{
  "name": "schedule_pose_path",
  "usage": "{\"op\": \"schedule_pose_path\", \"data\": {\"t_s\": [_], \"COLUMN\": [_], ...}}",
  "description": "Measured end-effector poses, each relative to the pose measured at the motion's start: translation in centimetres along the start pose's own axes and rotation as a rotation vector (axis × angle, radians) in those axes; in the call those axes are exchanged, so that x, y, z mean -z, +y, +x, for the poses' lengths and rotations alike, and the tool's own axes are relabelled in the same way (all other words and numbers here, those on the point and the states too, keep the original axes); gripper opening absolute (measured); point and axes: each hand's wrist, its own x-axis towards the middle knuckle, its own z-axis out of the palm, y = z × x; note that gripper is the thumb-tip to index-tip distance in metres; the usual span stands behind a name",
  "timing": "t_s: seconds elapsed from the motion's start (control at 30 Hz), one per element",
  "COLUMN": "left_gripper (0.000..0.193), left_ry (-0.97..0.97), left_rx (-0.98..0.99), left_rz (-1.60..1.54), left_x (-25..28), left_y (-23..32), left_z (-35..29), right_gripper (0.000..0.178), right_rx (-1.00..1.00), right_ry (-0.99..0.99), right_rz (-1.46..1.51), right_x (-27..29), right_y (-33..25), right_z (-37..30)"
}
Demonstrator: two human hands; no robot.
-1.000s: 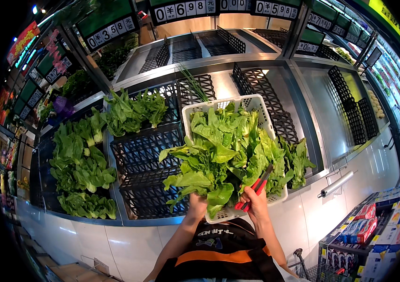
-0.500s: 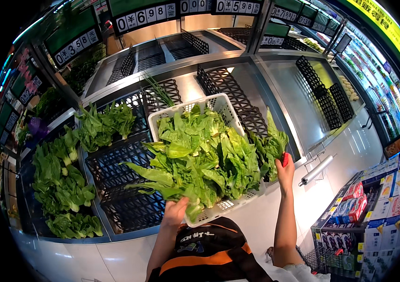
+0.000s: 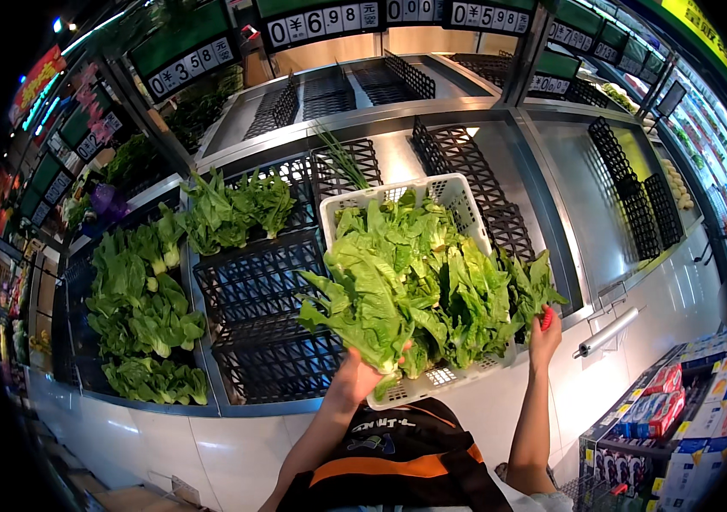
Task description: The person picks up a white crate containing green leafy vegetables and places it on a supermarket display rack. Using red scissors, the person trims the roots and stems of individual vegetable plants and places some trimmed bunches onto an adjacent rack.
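Observation:
A white perforated plastic basket point(image 3: 457, 196) piled with leaf lettuce point(image 3: 466, 290) is in front of me, over the near part of the display stand. At its near left, my left hand point(image 3: 359, 377) is closed around the stem end of a lettuce bunch point(image 3: 367, 303), whose leaves fan out up and to the left. My right hand point(image 3: 544, 341) is closed on a small red object point(image 3: 547, 318), mostly hidden by the fingers, right of the basket. Lettuce leaves point(image 3: 538, 283) stand just beyond that hand; whether it also grips them I cannot tell.
Black plastic grids point(image 3: 269, 277) line the metal display stand. Leafy greens point(image 3: 141, 299) lie at the left, more lettuce point(image 3: 235, 205) behind the grids, thin green stalks point(image 3: 342, 158) farther back. A roll on a holder point(image 3: 607, 333) juts out at right, above stacked packaged goods point(image 3: 662, 401).
My left hand now has the lettuce bunch by its stem end, its leaves turned more upright over the basket. The leaves by my right hand lean lower. The whole view has shifted.

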Motion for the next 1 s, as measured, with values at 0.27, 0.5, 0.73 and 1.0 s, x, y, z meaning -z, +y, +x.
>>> {"op": "schedule_pose_path", "data": {"t_s": [0.27, 0.5, 0.73, 1.0], "left_gripper": [0.063, 0.064, 0.062, 0.060], "left_ry": [0.149, 0.037, 0.099, 0.143], "left_rx": [0.011, -0.058, -0.081, -0.106], "left_rz": [-0.117, -0.005, 0.022, -0.048], "left_x": [0.0, 0.8, 1.5, 2.1], "left_y": [-1.0, -1.2, -1.2, -1.7], "left_z": [1.2, 1.1, 0.5, 0.3], "right_gripper": [0.025, 0.033, 0.027, 0.023], "right_rx": [-0.083, -0.241, 0.039, 0.112], "right_ry": [-0.613, -0.608, -0.662, -0.598], "right_rz": [0.519, 0.636, 0.524, 0.419], "right_x": [-1.1, -3.7, -4.2, -4.2], "right_y": [-18.5, -21.3, -21.3, -22.9], "right_z": [-7.9, -11.4, -12.1, -13.3]}}
